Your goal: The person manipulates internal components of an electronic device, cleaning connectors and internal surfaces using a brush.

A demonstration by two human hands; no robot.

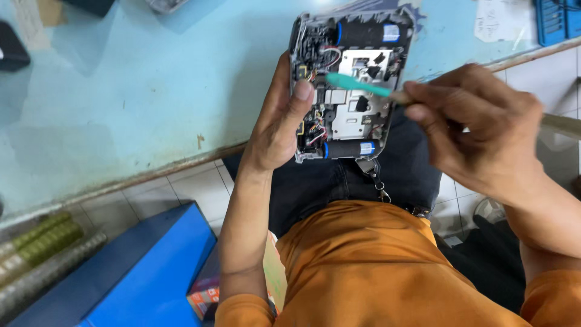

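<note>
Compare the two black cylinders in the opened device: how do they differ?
The upper black cylinder is thicker and longer than the lower black cylinder. The upper sits at the device's far edge, the lower at the near edge by the lap. Both lie crosswise, with blue bands and a pale label.

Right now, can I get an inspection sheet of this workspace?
Surface: light blue tabletop, scuffed, worn front edge.
Job's things: opened device, cover off, metal plate and two dark cylinders with blue ends exposed; teal-tipped tool over the plate.
Clutter: blue box on the floor, green rolls beside it, paper sheet on the table.
Grippers: left hand grips the device's side; right hand fingers pinch the tool.
Cables: thin coloured wires inside the device.
Surroundings: white tiled floor.
</note>
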